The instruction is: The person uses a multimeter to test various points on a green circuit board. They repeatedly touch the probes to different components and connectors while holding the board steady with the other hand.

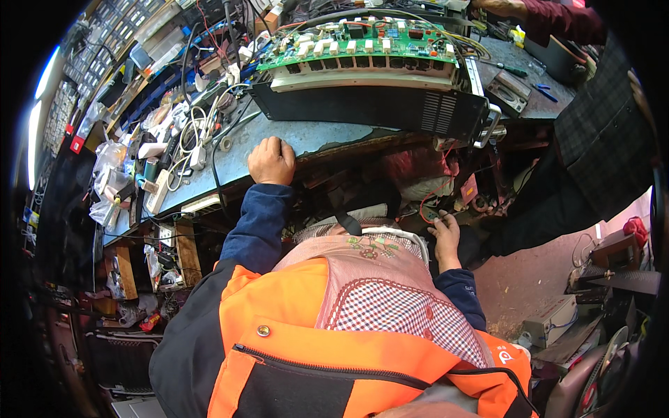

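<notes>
My left hand (pixel 272 161) is a closed fist resting on the front edge of the blue-topped workbench (pixel 319 141), with nothing seen in it. Just beyond stands an opened black rack-mount chassis (pixel 360 107) with a vented front and a metal handle. A green circuit board (pixel 360 52) with a row of white block components sits on top of it. My right hand (pixel 445 240) is low beside my apron (pixel 376 277), fingers slightly bent. Its fingertips are close to a looped red wire (pixel 424 205); whether they touch or hold it is unclear.
Tangled cables (pixel 201 128), a tape roll (pixel 225 143) and a power strip (pixel 158 192) crowd the left bench. Blue-handled pliers (pixel 545 92) and a screwdriver (pixel 512 69) lie at the right. Another person's sleeve (pixel 567 21) reaches over there. A boxed device (pixel 550 320) stands on the floor.
</notes>
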